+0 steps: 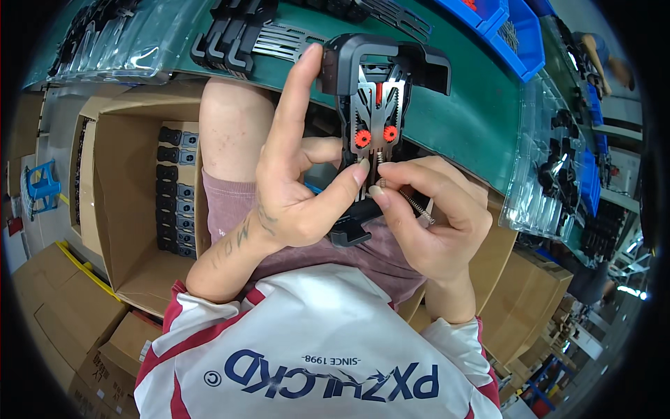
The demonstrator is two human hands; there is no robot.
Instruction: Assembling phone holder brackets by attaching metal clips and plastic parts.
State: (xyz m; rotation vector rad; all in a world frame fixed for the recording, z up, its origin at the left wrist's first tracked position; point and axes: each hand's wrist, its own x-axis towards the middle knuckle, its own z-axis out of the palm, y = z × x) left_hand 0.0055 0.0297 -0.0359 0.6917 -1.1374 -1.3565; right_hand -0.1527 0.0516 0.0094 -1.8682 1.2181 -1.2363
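Observation:
A black plastic holder assembly [377, 70] with a silver metal plate and padded-looking hooked arms is held in front of me, past the green table's near edge. Two small red gears [362, 138] sit in its plate, with a red strip between them higher up. My left hand [296, 188] grips the assembly from the left, thumb pressed on its lower middle and index finger stretched along its side. With thumb and forefinger, my right hand [443, 216] pinches at a thin coil spring [380, 159] in the assembly's slot. Another coil spring [419, 208] sticks out from under the right fingers.
On the green table [460, 129] lie more black hooked parts [234, 38] with metal plates. Blue bins [520, 42] stand at the far right, beside clear plastic trays [534, 181]. An open cardboard box [143, 258] at my left holds several black parts. A blue stool [43, 187] is farther left.

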